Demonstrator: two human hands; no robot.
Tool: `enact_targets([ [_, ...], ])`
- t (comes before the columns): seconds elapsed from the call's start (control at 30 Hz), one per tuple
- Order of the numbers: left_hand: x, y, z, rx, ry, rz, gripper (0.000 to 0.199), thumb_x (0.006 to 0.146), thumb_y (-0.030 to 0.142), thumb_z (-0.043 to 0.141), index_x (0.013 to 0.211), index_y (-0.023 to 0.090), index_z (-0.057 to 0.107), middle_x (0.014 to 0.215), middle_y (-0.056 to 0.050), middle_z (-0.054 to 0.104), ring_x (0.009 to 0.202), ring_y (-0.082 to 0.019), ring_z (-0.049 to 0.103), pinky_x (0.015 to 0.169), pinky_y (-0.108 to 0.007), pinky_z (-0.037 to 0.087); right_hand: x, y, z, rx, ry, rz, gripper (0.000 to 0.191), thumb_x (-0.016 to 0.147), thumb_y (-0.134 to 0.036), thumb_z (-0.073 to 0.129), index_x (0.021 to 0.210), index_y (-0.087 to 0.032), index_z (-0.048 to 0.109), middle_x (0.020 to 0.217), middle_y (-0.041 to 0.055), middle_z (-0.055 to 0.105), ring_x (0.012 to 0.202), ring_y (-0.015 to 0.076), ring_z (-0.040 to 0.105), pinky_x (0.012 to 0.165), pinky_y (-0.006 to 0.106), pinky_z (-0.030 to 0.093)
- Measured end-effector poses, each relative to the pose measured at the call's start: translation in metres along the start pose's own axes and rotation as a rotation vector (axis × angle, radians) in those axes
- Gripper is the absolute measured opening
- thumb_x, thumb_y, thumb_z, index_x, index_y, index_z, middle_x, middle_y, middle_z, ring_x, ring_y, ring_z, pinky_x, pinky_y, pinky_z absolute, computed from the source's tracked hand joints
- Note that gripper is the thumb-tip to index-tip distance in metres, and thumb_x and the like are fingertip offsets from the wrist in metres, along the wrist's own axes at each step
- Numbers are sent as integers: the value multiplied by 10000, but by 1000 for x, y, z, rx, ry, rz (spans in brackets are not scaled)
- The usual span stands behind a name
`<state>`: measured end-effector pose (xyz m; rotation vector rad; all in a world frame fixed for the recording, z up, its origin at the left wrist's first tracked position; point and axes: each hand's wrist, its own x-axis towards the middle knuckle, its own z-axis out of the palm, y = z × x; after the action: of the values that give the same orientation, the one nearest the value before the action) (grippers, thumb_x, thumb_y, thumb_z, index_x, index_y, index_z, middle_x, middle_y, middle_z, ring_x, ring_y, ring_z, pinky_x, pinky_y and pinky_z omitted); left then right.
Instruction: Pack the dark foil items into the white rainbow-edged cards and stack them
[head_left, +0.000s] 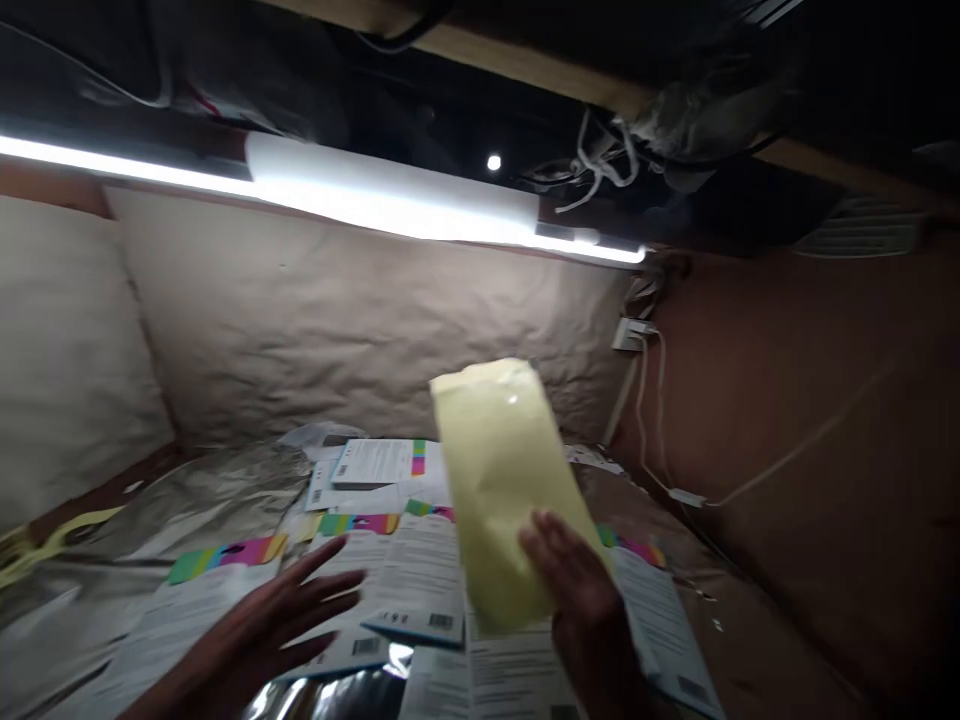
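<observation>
A pale yellow padded envelope (499,490) stands up tilted in front of me, gripped near its lower right edge by my right hand (577,595). My left hand (262,625) hovers to the left with its fingers spread, holding nothing, above a spread of white printed cards (420,590) with rainbow-striped ends and barcodes. The cards lie overlapping on a crinkled silver foil sheet (187,510). The envelope hides part of the pile behind it.
Beige paper lines the back wall (360,320), and brown paper covers the right side (795,400). A white cable (645,420) runs down the right corner from a wall fitting. A bright LED tube (390,195) crosses overhead, with loose wires above it.
</observation>
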<state>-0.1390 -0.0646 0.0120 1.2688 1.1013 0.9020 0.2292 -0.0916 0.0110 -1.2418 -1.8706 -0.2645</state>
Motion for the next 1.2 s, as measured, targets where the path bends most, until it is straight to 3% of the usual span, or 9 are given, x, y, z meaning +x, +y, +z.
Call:
enact_targets([
  [0.07,12,12,22,-331,-117,-38,746,704,735,646,1323,327,557,1316,-95,631,1200,-343,596,962,-512,489,-20,-24,39,148,-159,-94,633,862,-55,377,1376,-395,522,1436,-50,502,1343,276,474,1091,519,422],
  [0.13,28,9,36,-466,-13,-39,655,691,515,788,1234,196,605,1188,-146,694,1102,-338,656,940,-476,510,-38,-38,60,260,-278,-86,543,894,-123,446,1336,-418,559,1428,-48,507,1352,291,459,1110,540,389],
  [0.23,42,-13,38,-571,113,-78,510,614,277,860,1055,120,658,1010,-153,743,942,-317,712,846,-422,556,-48,-35,60,426,-424,75,438,860,-302,607,1284,-413,616,1450,-38,488,1378,324,415,1158,543,306],
  [0.4,32,-34,30,-611,-74,-37,472,671,225,823,1109,125,679,1044,-131,740,921,-285,715,796,-370,568,-7,-6,36,742,-518,568,788,727,-628,688,1415,-291,506,1489,77,463,1389,361,387,1127,510,351],
  [0.5,27,-31,32,-611,-145,-51,444,695,216,811,1110,127,683,1068,-131,735,935,-281,713,800,-353,566,28,-7,46,941,-491,867,867,784,-621,653,1505,-256,338,1482,138,467,1320,325,490,1050,470,441],
  [0.57,26,-29,33,-626,-169,-66,459,696,227,814,1118,110,676,1075,-150,730,936,-290,713,806,-359,565,44,-16,59,1126,-618,953,1030,739,-548,741,1551,-250,182,1396,158,556,1195,318,603,962,457,506],
  [0.8,29,-34,28,-766,61,-121,545,673,263,839,1140,80,626,1059,-178,724,925,-299,711,837,-387,555,64,-30,83,1214,-875,903,1027,670,-358,820,1530,-248,269,813,10,735,763,241,723,692,332,557],
  [1.0,32,-16,3,-892,78,-175,720,788,483,693,1366,125,458,1164,-162,677,921,-257,704,804,-357,559,90,-13,73,1184,-1114,764,968,696,-305,783,1523,-239,284,1036,78,739,943,292,706,813,389,544],
  [1.2,25,-15,-1,-422,-36,-72,1081,698,368,842,1541,293,169,1232,-155,621,940,-252,694,724,-323,551,127,-11,56,1036,-1367,579,942,723,-295,774,1525,-261,281,1205,106,683,1030,308,676,804,386,561],
])
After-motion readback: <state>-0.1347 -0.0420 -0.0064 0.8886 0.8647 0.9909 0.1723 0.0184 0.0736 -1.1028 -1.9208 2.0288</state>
